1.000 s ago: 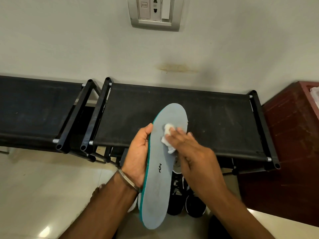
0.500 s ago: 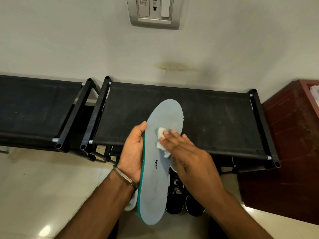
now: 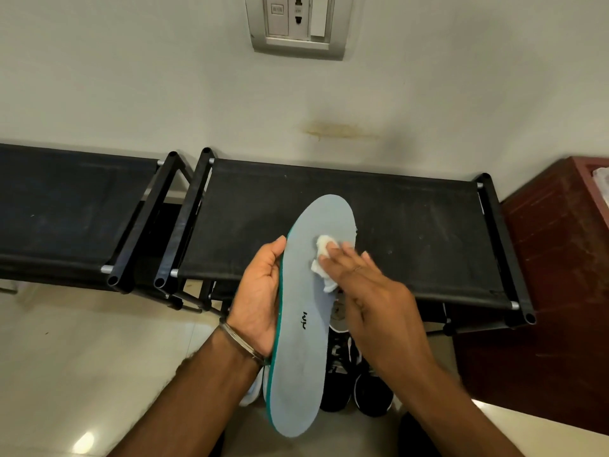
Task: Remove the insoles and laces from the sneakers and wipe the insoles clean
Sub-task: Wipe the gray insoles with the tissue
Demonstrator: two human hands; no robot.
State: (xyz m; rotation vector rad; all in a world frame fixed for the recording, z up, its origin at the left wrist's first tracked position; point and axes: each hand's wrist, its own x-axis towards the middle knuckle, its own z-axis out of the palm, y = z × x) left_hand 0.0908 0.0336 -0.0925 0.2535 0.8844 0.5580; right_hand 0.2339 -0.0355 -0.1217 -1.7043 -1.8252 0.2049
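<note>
Over the rack (image 3: 412, 225) — left hand (image 3: 260, 298) grips insole (image 3: 303, 341); right hand's (image 3: 372, 298) straight fingers press tissue (image 3: 324, 258).

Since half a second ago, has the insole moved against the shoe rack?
Yes. The insole drifted slightly right across the shoe rack, about back to its spot a second ago. The left hand grips it; the right hand presses a tissue on it.

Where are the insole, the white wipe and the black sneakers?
insole (image 3: 303, 367), head view, its grey middle.
white wipe (image 3: 324, 247), head view, its bunched top.
black sneakers (image 3: 372, 390), head view, one toe.
</note>
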